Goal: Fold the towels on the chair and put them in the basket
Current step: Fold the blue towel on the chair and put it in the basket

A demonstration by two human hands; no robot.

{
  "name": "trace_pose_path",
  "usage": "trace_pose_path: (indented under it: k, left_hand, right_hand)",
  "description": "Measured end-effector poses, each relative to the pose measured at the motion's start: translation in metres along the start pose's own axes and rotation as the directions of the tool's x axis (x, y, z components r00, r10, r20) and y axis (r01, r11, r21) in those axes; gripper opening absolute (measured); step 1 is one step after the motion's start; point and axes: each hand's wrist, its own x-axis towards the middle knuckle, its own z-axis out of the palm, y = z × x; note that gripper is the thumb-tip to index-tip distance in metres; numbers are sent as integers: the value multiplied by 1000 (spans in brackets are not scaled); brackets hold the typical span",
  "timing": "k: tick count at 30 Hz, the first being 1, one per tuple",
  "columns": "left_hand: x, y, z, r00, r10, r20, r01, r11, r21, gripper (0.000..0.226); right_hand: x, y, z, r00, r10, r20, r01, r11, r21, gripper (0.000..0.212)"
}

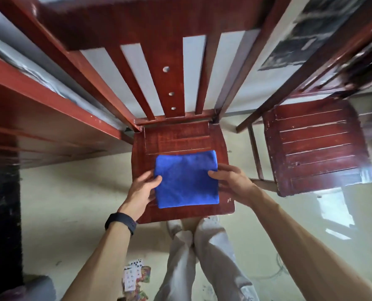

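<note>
- Blue towel [186, 179] lies folded into a flat rectangle on the front half of the chair [180, 140] seat in the head view, which is the only view. Its edges are squared, so the folding of this one looks finished.
- Left hand [145, 187] grasps the towel's left edge, thumb on top and fingers tucked along the side, seemingly under the cloth.
- Right hand [233, 181] mirrors it on the right edge, thumb pressed on the cloth. A hold at both sides probably keeps the layers from sliding open during a lift.
- No other towel shows on the seat. The basket is out of view, so I cannot tell where the bundle has to go.
- Second chair [315, 144] stands to the right, well apart from both hands.
- Playing cards [137, 276] lie scattered on the floor near the person's legs.
</note>
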Motion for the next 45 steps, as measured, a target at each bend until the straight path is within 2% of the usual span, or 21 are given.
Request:
trace_pose_path:
  k: [4,9,14,19,26,31,35,41,45]
  left_hand:
    - [-67,67,16,994,64,94,-63,998,-16,25]
    - [-142,149,55,941,164,297,-196,977,81,32]
    - [-209,204,114,843,212,495,-338,924,180,27]
    - [-275,225,190,692,152,706,-448,857,254,36]
    - [-350,208,326,506,-19,862,-577,736,354,28]
    - [-399,164,444,403,-151,903,-617,684,390,20]
    - [-431,125,538,339,-188,922,-658,653,375,20]
    - [-469,75,659,288,-249,925,-682,624,381,22]
    - [-479,48,727,287,-277,917,-697,596,398,25]
  right_hand:
    - [-93,-45,0,995,-98,-26,100,993,68,26]
    - [-204,-78,-5,933,-297,-202,320,943,88,31]
    - [-316,-82,-14,774,-465,-431,534,844,48,25]
    - [-413,-64,-41,580,-521,-626,680,733,20,28]
    - [-517,-3,-105,361,-427,-829,777,629,14,29]
    - [-577,48,-172,229,-312,-922,817,577,8,27]
    - [-620,83,-239,146,-241,-960,848,529,-4,27]
    - [-667,122,-329,102,-112,-988,867,497,33,26]
    - [-681,140,-388,84,-41,-996,870,491,53,23]
